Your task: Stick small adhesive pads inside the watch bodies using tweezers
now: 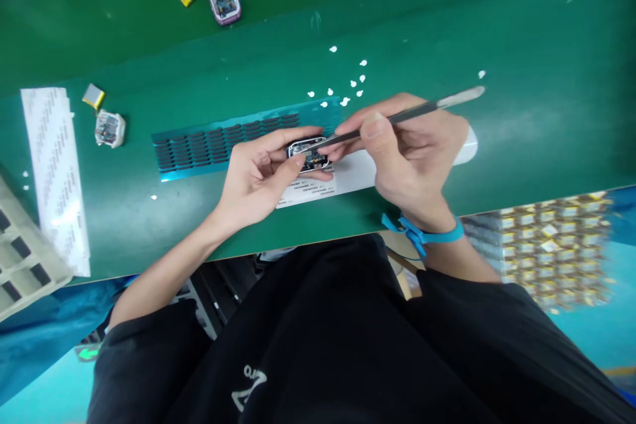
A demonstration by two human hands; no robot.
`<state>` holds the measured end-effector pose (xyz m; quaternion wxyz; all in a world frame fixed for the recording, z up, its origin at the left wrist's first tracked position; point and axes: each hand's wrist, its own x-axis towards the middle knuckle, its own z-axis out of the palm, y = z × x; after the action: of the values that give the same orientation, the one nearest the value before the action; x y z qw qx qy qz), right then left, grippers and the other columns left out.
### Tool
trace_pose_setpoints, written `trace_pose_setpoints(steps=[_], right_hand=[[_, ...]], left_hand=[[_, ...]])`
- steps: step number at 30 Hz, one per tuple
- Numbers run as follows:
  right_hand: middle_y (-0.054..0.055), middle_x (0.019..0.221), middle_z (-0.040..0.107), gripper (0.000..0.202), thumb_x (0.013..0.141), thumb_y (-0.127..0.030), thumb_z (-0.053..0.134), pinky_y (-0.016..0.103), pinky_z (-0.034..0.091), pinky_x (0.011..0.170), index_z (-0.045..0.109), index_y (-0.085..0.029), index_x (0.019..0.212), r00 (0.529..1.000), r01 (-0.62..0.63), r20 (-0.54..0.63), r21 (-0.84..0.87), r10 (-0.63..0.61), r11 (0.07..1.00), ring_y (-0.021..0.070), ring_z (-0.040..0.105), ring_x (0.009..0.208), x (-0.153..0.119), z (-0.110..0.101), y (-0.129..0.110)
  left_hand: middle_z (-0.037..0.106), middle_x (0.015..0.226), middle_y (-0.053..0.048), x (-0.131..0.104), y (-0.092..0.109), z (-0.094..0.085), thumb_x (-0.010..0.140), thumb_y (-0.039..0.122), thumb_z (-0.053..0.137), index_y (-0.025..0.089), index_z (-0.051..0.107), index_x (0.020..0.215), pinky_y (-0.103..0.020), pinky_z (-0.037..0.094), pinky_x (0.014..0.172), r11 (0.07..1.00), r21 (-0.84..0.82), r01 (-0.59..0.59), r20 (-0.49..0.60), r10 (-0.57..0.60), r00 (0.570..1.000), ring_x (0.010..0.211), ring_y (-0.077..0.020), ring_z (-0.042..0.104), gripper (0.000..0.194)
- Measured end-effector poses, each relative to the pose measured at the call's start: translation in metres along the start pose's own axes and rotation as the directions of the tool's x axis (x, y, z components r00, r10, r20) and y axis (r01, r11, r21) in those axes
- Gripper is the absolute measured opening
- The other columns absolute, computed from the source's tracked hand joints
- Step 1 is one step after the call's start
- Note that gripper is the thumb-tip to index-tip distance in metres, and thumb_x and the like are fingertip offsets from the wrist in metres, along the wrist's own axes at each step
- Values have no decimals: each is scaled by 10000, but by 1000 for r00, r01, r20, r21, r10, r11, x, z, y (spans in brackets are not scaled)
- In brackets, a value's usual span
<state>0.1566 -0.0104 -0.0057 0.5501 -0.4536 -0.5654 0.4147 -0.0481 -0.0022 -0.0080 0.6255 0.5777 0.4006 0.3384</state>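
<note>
Between its thumb and fingers, my left hand (265, 175) holds a small open watch case (311, 154) with circuit parts showing inside. My right hand (407, 146) grips a slim metal tool (422, 109), its thin end reaching into the case and its flat pale end pointing up to the right. Beneath both hands lies a white printed sheet (318, 191). A blue film strip (173, 175) with rows of dark pieces stretches out behind my left hand. What the tool tip touches is too small to tell.
Two more opened cases, one purple (224, 0) and one white (110, 129), lie with attached batteries on the green table (521, 112). Small white stickers (363, 63) are scattered behind my hands. A long white sheet (54, 179) and a pale tray (34, 252) sit at the left.
</note>
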Motion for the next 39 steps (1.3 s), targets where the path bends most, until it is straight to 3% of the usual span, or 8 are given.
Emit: trace_pose_setpoints(steps=[4, 7, 14, 19, 24, 32, 36, 39], right_hand=[[4, 997, 854, 183, 1078, -365, 692, 400, 661, 734, 873, -376, 1105, 984, 175, -10, -88, -177, 981, 225, 817, 858, 12, -14, -13], [5, 1087, 859, 222, 1112, -364, 646, 440, 633, 933, 865, -367, 1156, 953, 288, 198, -352, -230, 891, 244, 799, 1012, 32, -24, -25], [-28, 1146, 858, 193, 1089, -364, 673, 491, 606, 997, 847, -379, 1170, 848, 351, 520, -407, -102, 843, 280, 786, 1109, 59, -28, 12], [-23, 1197, 855, 229, 1107, -420, 628, 480, 606, 960, 844, -354, 1142, 852, 362, 512, -423, -110, 831, 268, 795, 1061, 59, -30, 24], [-22, 1209, 853, 240, 1118, -377, 614, 450, 618, 938, 845, -316, 1096, 861, 382, 492, -457, -129, 803, 249, 809, 1028, 61, -32, 24], [18, 1223, 852, 313, 1133, -292, 512, 362, 619, 765, 809, -280, 1234, 792, 565, 573, -558, -210, 608, 241, 815, 1091, 59, -24, 31], [8, 1239, 846, 293, 1141, -367, 542, 390, 651, 915, 801, -317, 1270, 832, 553, 411, -568, -372, 610, 236, 818, 1093, 66, -17, 7], [-50, 1235, 838, 294, 1148, -406, 527, 403, 667, 881, 803, -381, 1247, 799, 584, 254, -544, -545, 602, 226, 831, 1020, 66, -12, -6]], left_hand=[[840, 1171, -70, 5, 4, -5, 1066, 509, 687, 254, 745, 1288, -455, 735, 875, 996, 70, -57, -111, 64, 992, 942, -278, 867, 343], [842, 1124, -28, 13, 6, -19, 1097, 487, 654, 272, 739, 1235, -433, 727, 872, 986, 78, -144, -241, 159, 957, 915, -226, 855, 270], [849, 954, 52, 25, 3, -45, 1058, 448, 741, 276, 699, 1075, -323, 608, 598, 957, 202, -208, -275, 259, 926, 709, -129, 768, 178], [786, 798, -13, 22, 6, -39, 1057, 369, 660, 217, 721, 1000, -318, 521, 634, 805, 548, -227, -43, 298, 954, 685, -155, 700, 173], [821, 1115, -100, 21, 2, -37, 1079, 249, 584, 172, 746, 1148, -372, 598, 869, 578, 750, -321, 148, 326, 934, 1022, -240, 763, 192], [778, 1157, -130, 26, -14, -34, 1092, 179, 507, 167, 678, 1194, -394, 625, 901, 421, 848, -323, 195, 319, 927, 1121, -262, 730, 199], [810, 1090, -122, 18, -7, -24, 1098, 175, 494, 178, 678, 1093, -425, 582, 856, 256, 882, -394, 281, 385, 879, 1076, -288, 728, 184], [801, 1166, -97, 11, 6, -24, 1143, 247, 420, 237, 619, 1180, -439, 546, 892, 513, 755, -409, 175, 443, 879, 1067, -257, 725, 203]])
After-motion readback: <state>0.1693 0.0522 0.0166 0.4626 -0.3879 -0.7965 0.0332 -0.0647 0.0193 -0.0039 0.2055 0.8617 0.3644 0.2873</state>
